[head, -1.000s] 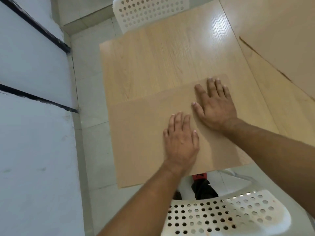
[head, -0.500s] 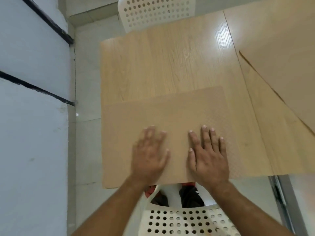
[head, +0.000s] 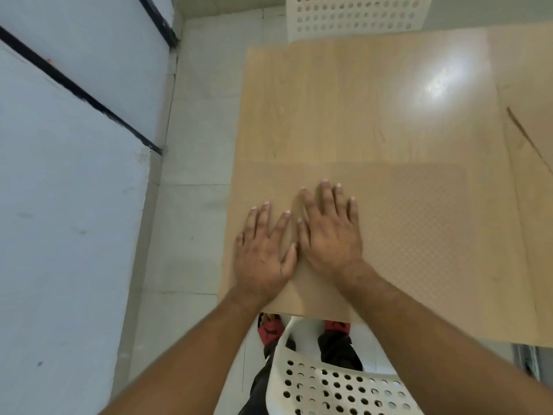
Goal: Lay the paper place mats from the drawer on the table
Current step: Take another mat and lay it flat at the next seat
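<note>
A tan paper place mat point(head: 413, 235) with a fine dotted texture lies flat on the near part of the light wooden table point(head: 344, 109), its left and front edges close to the table's edges. My left hand point(head: 263, 253) rests palm down on the mat's left part, fingers spread. My right hand point(head: 329, 235) lies flat beside it, thumbs nearly touching, fingers apart. Neither hand grips anything. Another mat point(head: 535, 121) lies at the right edge of the view, cut off by the frame.
A white perforated chair point(head: 338, 381) stands between me and the table's front edge. A second white perforated chair point(head: 356, 16) is at the far side. A pale wall point(head: 65, 205) with black lines runs along the left, past a strip of tiled floor point(head: 191, 223).
The mat now lies squared to the table's front-left corner instead of slanted. Both hands slid left across it and came closer together. The view shifted right.
</note>
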Demonstrator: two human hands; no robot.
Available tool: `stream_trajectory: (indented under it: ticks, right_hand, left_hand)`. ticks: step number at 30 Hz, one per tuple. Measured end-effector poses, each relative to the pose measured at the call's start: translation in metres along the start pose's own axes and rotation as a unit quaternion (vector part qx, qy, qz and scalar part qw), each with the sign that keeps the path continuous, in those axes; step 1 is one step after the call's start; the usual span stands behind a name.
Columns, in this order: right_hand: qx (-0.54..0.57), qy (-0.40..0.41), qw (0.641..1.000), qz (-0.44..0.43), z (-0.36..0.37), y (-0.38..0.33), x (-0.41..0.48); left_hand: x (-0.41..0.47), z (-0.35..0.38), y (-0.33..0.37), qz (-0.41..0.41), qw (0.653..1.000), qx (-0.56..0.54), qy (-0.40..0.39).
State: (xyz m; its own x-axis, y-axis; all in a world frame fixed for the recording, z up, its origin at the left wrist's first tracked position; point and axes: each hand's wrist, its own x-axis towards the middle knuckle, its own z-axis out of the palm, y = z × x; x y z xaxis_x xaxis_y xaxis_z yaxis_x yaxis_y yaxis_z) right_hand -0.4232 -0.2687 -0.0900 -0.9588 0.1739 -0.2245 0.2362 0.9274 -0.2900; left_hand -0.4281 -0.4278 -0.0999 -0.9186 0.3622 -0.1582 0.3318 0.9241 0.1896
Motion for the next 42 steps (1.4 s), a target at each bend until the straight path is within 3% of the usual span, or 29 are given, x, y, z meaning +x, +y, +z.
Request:
stream_trajectory:
  ticks: [7,13,19,21,25,30,37,42]
  right_hand:
    - [-0.059,0.018,0.998,0.005,0.009,-0.001,0.023]
    - [-0.069,0.017,0.997,0.009,0.011,-0.002,0.023]
    - [-0.077,0.009,0.997,0.008,0.012,-0.002,0.024]
    - [-0.073,0.006,0.997,0.005,0.01,-0.003,0.025]
    - [-0.062,0.016,0.998,0.009,0.01,-0.002,0.028]
    - [-0.057,-0.001,0.998,-0.001,0.007,0.006,0.026]
    - [-0.035,0.033,0.988,0.144,-0.03,0.108,0.003]
    - [-0.024,0.026,0.982,0.185,-0.042,0.149,-0.008]
  left_hand:
    - [0.004,0.001,-0.006,0.001,1.0,-0.019,0.017]
    - [0.086,-0.012,-0.01,-0.046,0.998,-0.019,0.04]
    - [0.004,0.004,0.009,-0.002,1.0,-0.01,-0.008]
    - [0.016,0.0,0.009,-0.015,1.0,-0.021,-0.01]
    - [0.039,-0.009,0.004,0.054,0.998,-0.011,-0.032]
    - [0.038,-0.005,0.004,0.023,1.0,-0.013,0.0]
    - [0.037,-0.004,0.007,0.014,1.0,-0.011,-0.002]
    - [0.037,-0.006,0.01,0.01,1.0,-0.014,-0.003]
